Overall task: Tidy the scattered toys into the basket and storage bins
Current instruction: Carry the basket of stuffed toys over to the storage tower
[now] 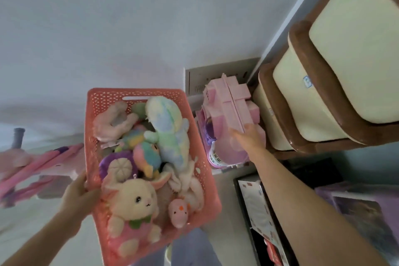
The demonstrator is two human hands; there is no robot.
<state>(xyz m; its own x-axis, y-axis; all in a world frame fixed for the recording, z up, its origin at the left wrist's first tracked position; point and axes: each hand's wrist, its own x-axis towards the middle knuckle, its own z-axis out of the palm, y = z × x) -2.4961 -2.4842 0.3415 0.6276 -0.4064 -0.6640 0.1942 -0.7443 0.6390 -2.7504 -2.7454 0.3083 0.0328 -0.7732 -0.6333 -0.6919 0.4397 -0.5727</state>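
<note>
A coral plastic basket (95, 114) fills the middle of the view, packed with several plush toys, among them a cream lamb (133, 203) and a pastel tie-dye plush (170, 127). My left hand (77, 194) grips the basket's left rim. To its right stands a pink plastic toy house (228, 101). My right hand (248, 138) reaches to the house's lower edge and holds it; the fingertips are hidden behind the toy. Cream storage bins with brown rims (319, 93) are stacked at the right.
A pink toy frame (43, 162) lies at the left, beside the basket. Boxes and a purple picture box (364, 216) sit on the floor at lower right. A pale wall rises behind, with a grey panel (196, 80) low on it.
</note>
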